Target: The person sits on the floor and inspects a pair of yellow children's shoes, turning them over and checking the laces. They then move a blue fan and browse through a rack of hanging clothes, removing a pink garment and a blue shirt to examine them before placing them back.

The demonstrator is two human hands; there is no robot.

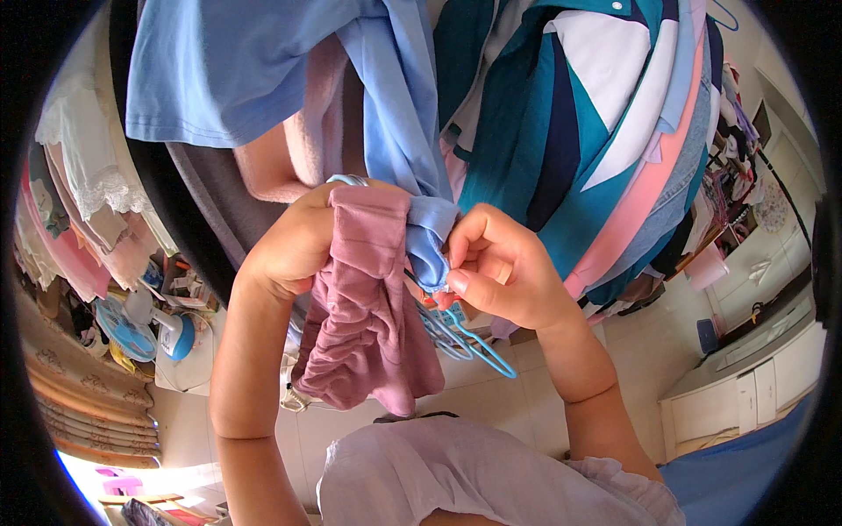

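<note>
A mauve-pink garment [371, 315] with gathered, wrinkled fabric hangs in front of me over my left hand [312, 220]. My left wrist is bent inward, and the cloth hides most of the fingers. Beside it is a bunched piece of light blue cloth [427, 240]. My right hand [503, 263] pinches the edge of this blue cloth between thumb and fingers. Whether it belongs to the light blue garment [401, 98] hanging just above cannot be told. Several light blue hangers [483, 352] dangle below and behind the cloth, between my hands.
Hanging clothes crowd the far side, among them a teal, white and navy jacket [559, 112] and a pink garment [641, 223]. A blue-and-white fan [128, 329] stands at left near brown curtains [92, 401]. White drawers [746, 401] and a blue cover [737, 463] are at right.
</note>
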